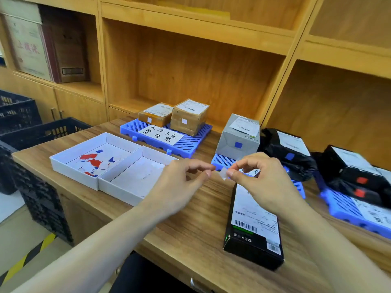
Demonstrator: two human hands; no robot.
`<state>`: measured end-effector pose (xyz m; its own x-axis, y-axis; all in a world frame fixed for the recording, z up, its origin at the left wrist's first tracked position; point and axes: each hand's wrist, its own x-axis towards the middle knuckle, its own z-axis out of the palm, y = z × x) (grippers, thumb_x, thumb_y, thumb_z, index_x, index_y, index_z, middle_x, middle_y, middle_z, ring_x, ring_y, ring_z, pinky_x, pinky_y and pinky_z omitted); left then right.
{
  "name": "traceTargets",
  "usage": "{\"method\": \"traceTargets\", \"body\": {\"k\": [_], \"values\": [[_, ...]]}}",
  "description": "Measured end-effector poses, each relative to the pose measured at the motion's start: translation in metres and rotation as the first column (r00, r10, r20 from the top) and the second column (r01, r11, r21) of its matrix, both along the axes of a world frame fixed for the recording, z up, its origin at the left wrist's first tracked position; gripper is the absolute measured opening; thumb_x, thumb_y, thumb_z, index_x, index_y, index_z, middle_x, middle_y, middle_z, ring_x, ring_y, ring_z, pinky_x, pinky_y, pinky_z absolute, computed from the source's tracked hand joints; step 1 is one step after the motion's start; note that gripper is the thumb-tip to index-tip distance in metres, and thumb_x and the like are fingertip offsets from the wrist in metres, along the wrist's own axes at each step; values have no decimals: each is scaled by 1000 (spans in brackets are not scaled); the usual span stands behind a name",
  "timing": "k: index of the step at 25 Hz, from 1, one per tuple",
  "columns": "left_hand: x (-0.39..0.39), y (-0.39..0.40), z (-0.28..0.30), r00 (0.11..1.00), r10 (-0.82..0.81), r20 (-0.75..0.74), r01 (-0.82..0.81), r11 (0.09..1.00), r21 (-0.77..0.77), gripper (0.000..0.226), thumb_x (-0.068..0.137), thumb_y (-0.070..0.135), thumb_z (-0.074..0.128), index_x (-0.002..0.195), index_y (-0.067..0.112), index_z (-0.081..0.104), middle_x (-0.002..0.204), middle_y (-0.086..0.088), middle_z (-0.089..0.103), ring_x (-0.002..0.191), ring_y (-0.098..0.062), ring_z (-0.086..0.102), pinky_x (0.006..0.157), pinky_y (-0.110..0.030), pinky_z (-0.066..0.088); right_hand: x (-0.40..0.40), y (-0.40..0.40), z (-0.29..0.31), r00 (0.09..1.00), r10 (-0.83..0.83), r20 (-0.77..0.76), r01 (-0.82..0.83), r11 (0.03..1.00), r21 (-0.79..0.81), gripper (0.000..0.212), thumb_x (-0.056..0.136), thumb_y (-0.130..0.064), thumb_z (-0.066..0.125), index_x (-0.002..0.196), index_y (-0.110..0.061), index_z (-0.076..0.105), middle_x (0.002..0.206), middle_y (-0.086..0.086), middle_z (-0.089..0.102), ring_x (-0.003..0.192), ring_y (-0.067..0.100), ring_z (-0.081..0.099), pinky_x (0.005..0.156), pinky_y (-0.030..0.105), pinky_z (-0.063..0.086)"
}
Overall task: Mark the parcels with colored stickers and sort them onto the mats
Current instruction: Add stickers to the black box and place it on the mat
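While the left hand point(186, 176) and right hand point(260, 172) pinch a small white paper sticker point(223, 173) between them — apparently peeling it — handle by edges: thin, limp, tacky.

wood-grain table point(190, 220), glossy black carton point(254, 248), blue plastic mats point(190, 144), matt white paper trays point(74, 166)

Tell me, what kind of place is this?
Probably a parcel sorting desk in a mailroom or pickup point. Labelled cardboard parcels sit on a blue plastic mat with a handwritten sign, and black crates stand beside the desk.
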<state>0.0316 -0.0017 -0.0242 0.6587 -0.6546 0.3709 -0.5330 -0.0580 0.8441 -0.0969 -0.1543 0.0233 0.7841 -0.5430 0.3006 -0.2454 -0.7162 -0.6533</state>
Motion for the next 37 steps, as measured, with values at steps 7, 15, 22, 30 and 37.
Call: {"method": "traceTargets", "body": {"k": [7, 15, 22, 30, 37], "values": [[-43, -14, -14, 964, -149, 218, 138, 988, 66, 19, 90, 23, 69, 108, 29, 75, 106, 22, 71, 102, 21, 53, 84, 0, 33, -60, -8, -15, 994, -49, -94, 43, 997, -66, 8, 80, -36, 79, 74, -38, 74, 102, -14, 58, 103, 1, 55, 85, 22, 38], [-72, -13, -43, 938, -221, 266, 192, 973, 130, 20, 92, 21, 65, 108, 31, 73, 110, 17, 68, 108, -2, 60, 99, -24, 43, -105, 10, -43, 984, -86, -159, 69, 992, -108, 11, 81, -37, 76, 73, -39, 70, 103, -24, 52, 108, 1, 49, 102, 38, 36], [-90, -7, -62, 931, -215, 296, 179, 973, 142, 23, 93, 19, 64, 112, 28, 72, 115, 19, 63, 108, -4, 55, 100, -20, 36, -126, 28, -70, 972, -130, -195, 79, 965, -250, 8, 83, -39, 73, 77, -36, 70, 103, -23, 45, 104, 0, 39, 89, 27, 23], [-97, -8, -80, 944, -176, 278, 146, 982, 123, 37, 76, 31, 79, 111, 32, 64, 122, 24, 54, 109, -10, 51, 95, -10, 33, -125, 41, -93, 976, -207, -71, 155, 884, -442, 8, 80, -31, 76, 81, -31, 68, 103, -13, 45, 95, 7, 45, 86, 34, 31], [-99, -11, -81, 947, -151, 284, 132, 988, 82, 33, 78, 29, 79, 106, 33, 62, 119, 22, 53, 108, -12, 50, 93, -9, 29, -123, 48, -111, 959, -271, 82, 269, 779, -566, 13, 77, -24, 81, 82, -21, 70, 98, -4, 52, 86, 18, 58, 78, 34, 31]]}}
